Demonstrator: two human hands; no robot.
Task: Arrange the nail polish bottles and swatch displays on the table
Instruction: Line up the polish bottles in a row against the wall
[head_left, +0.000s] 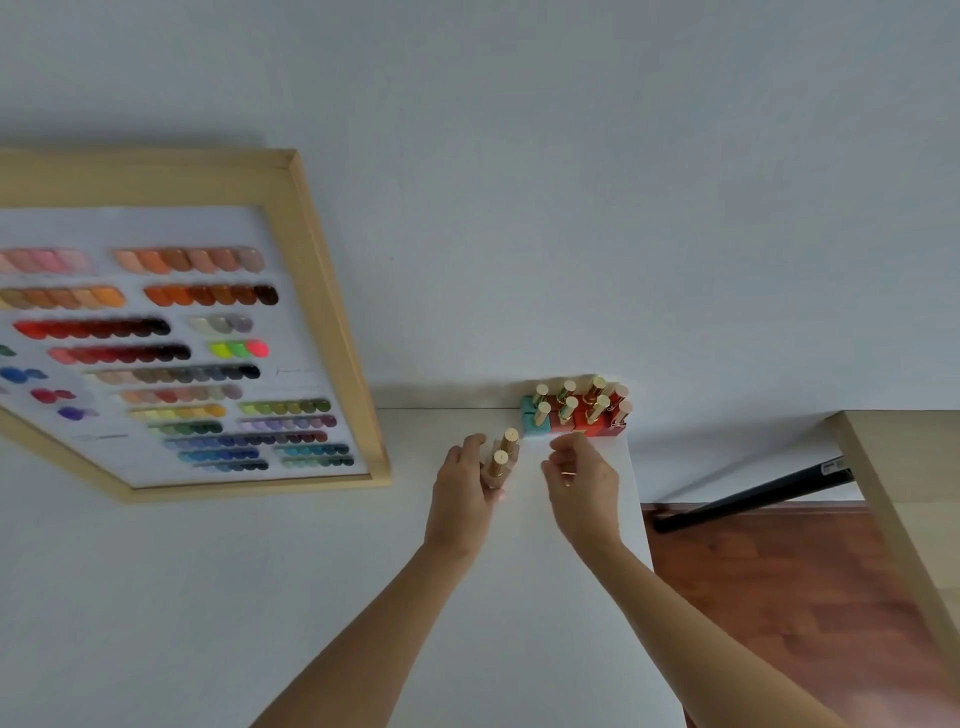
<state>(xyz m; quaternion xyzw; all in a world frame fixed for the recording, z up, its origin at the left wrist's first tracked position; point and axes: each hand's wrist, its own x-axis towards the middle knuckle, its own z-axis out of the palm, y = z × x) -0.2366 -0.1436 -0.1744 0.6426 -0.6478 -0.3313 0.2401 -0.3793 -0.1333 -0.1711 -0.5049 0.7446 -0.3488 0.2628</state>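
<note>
Bottles (574, 410) with gold caps are packed in a block at the far right corner of the white table (208, 597), against the wall: teal at the left, red and orange to the right. Two pale bottles (503, 457) are gripped by the left hand (462, 483) just left of and nearer than the block. The right hand (582, 470) is held half-curled and empty near the block's front edge. A framed swatch display (171, 332) is seen at far left.
</note>
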